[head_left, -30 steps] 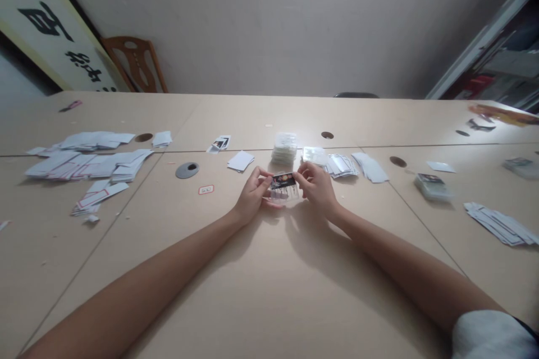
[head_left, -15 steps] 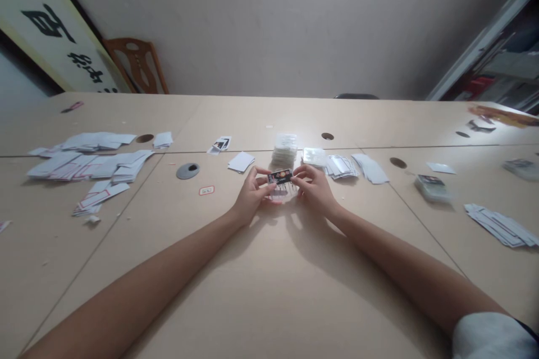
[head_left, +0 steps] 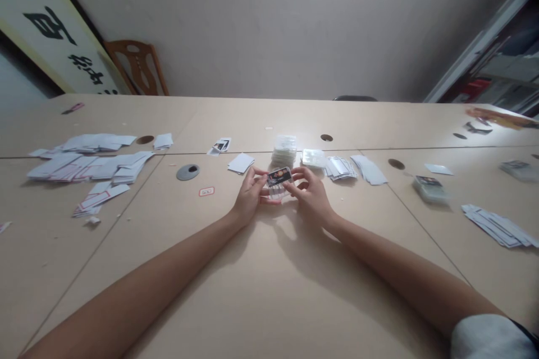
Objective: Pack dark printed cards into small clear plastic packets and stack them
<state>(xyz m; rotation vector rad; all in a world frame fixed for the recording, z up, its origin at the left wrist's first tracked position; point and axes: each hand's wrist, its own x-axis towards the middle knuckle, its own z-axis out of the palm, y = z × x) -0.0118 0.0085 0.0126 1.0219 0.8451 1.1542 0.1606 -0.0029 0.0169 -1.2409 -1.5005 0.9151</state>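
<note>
Between the fingertips of both hands is a small dark card (head_left: 278, 178) with an orange and white print. Below and against it shows a clear plastic case (head_left: 276, 193), partly covered by the fingers. My left hand (head_left: 249, 195) closes on the left edge, with fingers reaching under the case. My right hand (head_left: 312, 195) pinches the right side, its thumb lying at the card's lower right corner. Whether the card sits inside the case or on top of it, I cannot tell. Just beyond the hands stands a stack of clear plastic cases (head_left: 284, 151).
White paper slips (head_left: 95, 165) lie heaped on the left. Nearer are white cards (head_left: 241, 163) and a red-framed label (head_left: 206, 192). To the right are a clear case (head_left: 314, 158), more slips (head_left: 340, 168) and a boxed card stack (head_left: 431, 189). A cable hole (head_left: 396, 164) opens in the table.
The card has tilted, its right end rising, and more of its face shows. My right thumb has shifted left onto its lower corner. The view has moved very slightly.
</note>
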